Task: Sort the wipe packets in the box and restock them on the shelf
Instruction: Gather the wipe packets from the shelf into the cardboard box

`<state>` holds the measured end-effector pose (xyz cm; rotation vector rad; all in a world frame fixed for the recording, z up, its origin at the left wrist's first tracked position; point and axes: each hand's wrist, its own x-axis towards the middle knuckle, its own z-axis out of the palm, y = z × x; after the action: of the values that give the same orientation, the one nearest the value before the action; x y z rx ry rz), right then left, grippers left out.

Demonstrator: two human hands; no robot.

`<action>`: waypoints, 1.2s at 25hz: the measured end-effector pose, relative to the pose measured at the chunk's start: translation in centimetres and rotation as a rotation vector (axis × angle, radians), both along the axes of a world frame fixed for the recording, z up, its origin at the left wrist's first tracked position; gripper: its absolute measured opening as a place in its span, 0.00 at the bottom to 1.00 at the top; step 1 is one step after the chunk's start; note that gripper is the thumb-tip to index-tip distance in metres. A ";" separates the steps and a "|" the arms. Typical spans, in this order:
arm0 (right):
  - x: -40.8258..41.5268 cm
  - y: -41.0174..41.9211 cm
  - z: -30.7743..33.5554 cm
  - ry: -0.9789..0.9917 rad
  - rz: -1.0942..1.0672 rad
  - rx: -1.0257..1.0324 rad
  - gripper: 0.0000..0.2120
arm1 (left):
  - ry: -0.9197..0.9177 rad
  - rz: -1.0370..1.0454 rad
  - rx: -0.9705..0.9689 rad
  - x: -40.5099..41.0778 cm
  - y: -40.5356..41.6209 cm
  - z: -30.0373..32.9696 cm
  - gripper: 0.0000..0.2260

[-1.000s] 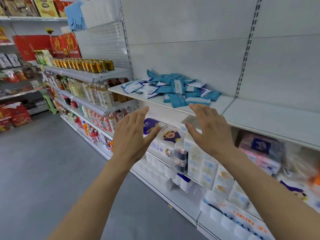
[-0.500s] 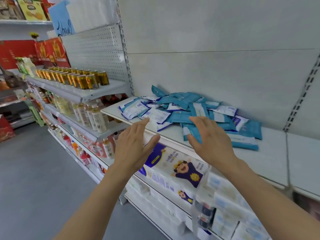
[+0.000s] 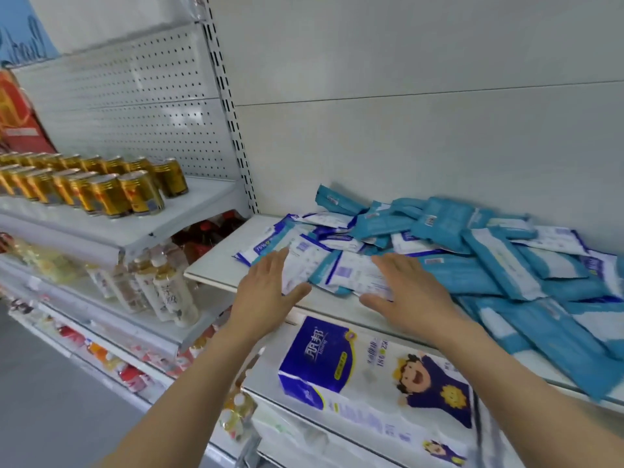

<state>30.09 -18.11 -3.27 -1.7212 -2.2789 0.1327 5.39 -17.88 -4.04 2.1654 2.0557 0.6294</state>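
i've closed in on the shelf [image 3: 216,265], left hand [image 3: 266,292] and right hand [image 3: 405,292] now flat, fingers straight, over the wipe packets [image 3: 456,251], ready to sort.

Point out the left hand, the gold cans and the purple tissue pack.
left hand [image 3: 266,292]: head view, back of the hand.
gold cans [image 3: 140,194]: head view, side of a front can.
purple tissue pack [image 3: 315,358]: head view, purple panel.

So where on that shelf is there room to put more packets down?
The white shelf is bare at its left end, between the slotted upright post and the packet pile, and along the front edge by the left hand. From the right hand rightward it is crowded with overlapping packets.
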 end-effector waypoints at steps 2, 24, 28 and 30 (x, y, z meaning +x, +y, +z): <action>-1.2 1.0 -0.7 -0.089 -0.027 -0.062 0.41 | 0.005 0.006 -0.081 -1.4 2.7 -0.2 0.43; -3.6 2.5 -0.3 -0.100 -0.153 -0.007 0.21 | -0.280 0.129 -0.281 -3.9 11.9 -0.7 0.42; -3.1 0.9 -0.1 -0.158 -0.289 0.047 0.19 | -0.379 0.086 -0.207 -4.7 11.1 0.2 0.33; -3.2 -0.3 -0.5 -0.266 -0.331 -0.030 0.23 | -0.431 0.065 -0.165 -4.9 10.4 0.4 0.30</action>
<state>26.93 -18.44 -3.78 -2.2177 -2.1285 -0.1386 0.53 -7.45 -3.66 1.6989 1.8750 0.8176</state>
